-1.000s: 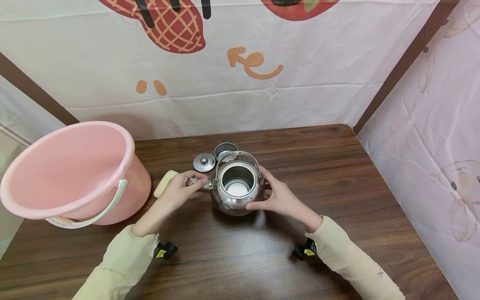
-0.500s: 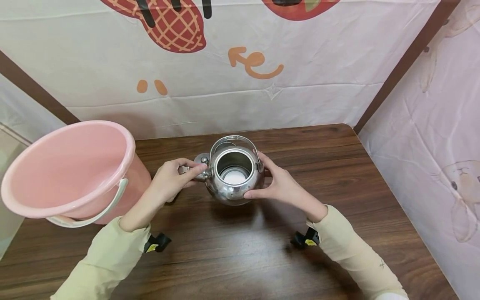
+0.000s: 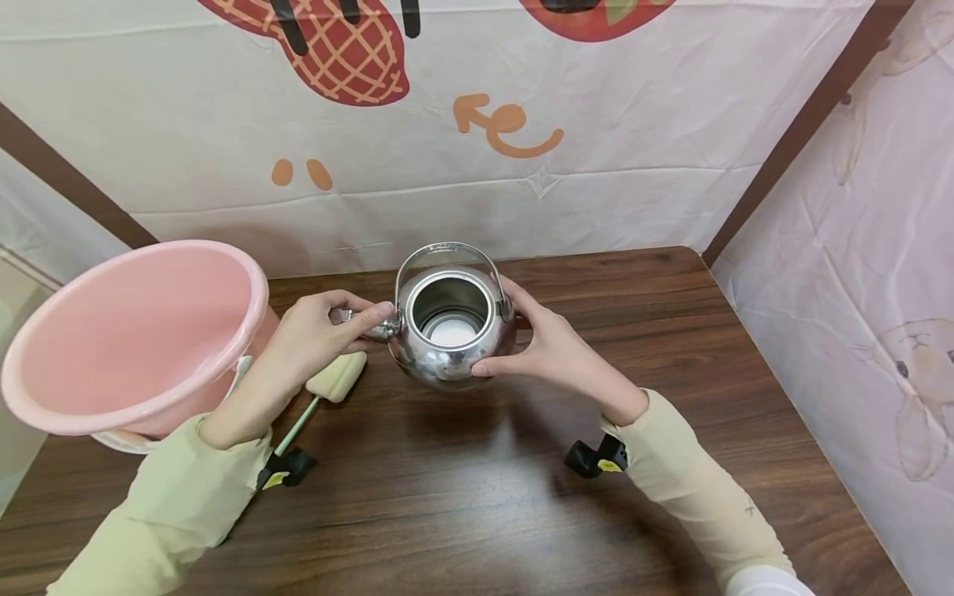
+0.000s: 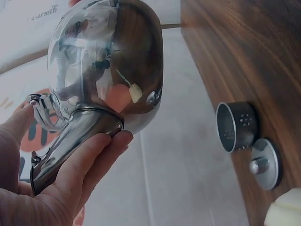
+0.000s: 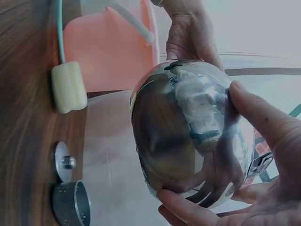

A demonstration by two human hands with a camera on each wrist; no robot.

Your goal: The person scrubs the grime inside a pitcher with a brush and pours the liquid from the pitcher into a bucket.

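Note:
A shiny steel teapot (image 3: 450,360) without its lid is held above the table, its mouth facing up and its bail handle raised. My left hand (image 3: 309,339) grips its spout (image 4: 80,141), thumb on one side and fingers on the other. My right hand (image 3: 547,356) holds the round body from the right, thumb in front and fingers behind. In the wrist views the lid (image 4: 265,165) and the perforated strainer cup (image 4: 240,127) sit on the table; the teapot and hands hide them in the head view.
A large pink bucket (image 3: 261,331) with a pale handle stands at the left. Between it and the teapot lies a pale yellow sponge brush (image 3: 339,377) with a green stem. A printed cloth (image 3: 447,215) hangs behind the wooden table (image 3: 462,513).
Both hands have lifted the teapot off the table and carried it up and slightly left, towards the bucket. The sponge brush shows more fully, while the lid and strainer are now covered in the head view.

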